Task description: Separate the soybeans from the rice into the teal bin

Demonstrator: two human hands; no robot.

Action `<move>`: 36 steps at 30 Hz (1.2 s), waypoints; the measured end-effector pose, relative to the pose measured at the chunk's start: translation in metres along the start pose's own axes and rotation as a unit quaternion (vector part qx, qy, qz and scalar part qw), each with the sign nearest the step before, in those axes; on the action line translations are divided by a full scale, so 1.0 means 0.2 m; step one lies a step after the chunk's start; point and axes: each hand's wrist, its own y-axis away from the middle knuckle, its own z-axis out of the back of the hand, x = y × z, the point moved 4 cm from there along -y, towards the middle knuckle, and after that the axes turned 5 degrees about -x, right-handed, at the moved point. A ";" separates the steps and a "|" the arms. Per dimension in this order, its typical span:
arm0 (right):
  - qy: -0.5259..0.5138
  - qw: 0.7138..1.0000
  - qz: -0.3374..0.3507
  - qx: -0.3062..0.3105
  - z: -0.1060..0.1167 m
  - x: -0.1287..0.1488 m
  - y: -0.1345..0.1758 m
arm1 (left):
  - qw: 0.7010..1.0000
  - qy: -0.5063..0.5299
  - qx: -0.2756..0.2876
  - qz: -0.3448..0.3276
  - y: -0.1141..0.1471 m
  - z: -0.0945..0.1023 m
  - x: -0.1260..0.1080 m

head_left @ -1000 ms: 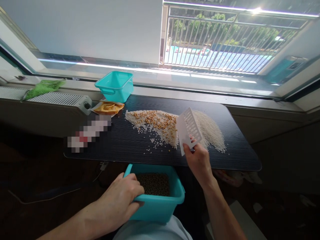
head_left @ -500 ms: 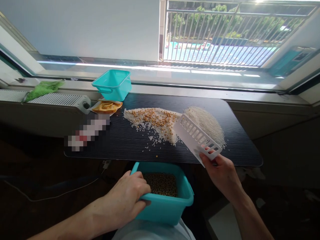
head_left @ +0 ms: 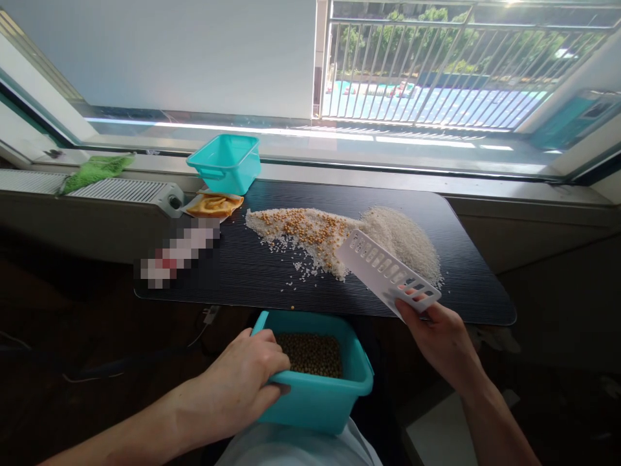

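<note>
My left hand [head_left: 257, 369] is closed around the left rim of a turquoise plastic bin [head_left: 310, 404], held at my lap below the table edge. Small brownish beans [head_left: 310, 355] cover its bottom. In my right hand [head_left: 444, 330] is a white slotted plastic piece [head_left: 388, 268], gripped by its near end and tilted over the table. Its far end reaches the right part of a rice heap strewn with yellow soybeans [head_left: 305, 226]. Behind it lies a pile of plain rice [head_left: 407, 243]. A single soybean [head_left: 292, 307] sits at the table's front edge, just above the bin.
On the dark table [head_left: 228, 272], a second turquoise bin [head_left: 226, 162] stands at the back left, beside an orange-yellow packet [head_left: 216, 205]. A blurred-out item [head_left: 179, 255] lies at the left. A green cloth [head_left: 99, 171] rests on the radiator [head_left: 130, 193] under the window.
The lone soybean has moved toward me and slightly left, to the table's edge. The white slotted piece has shifted slightly toward me. My left hand keeps its grip on the bin.
</note>
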 end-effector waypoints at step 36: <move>-0.027 0.994 0.039 0.102 0.01 0.08 0.04 | 1.000 -0.024 -0.011 0.007 0.01 0.00 0.03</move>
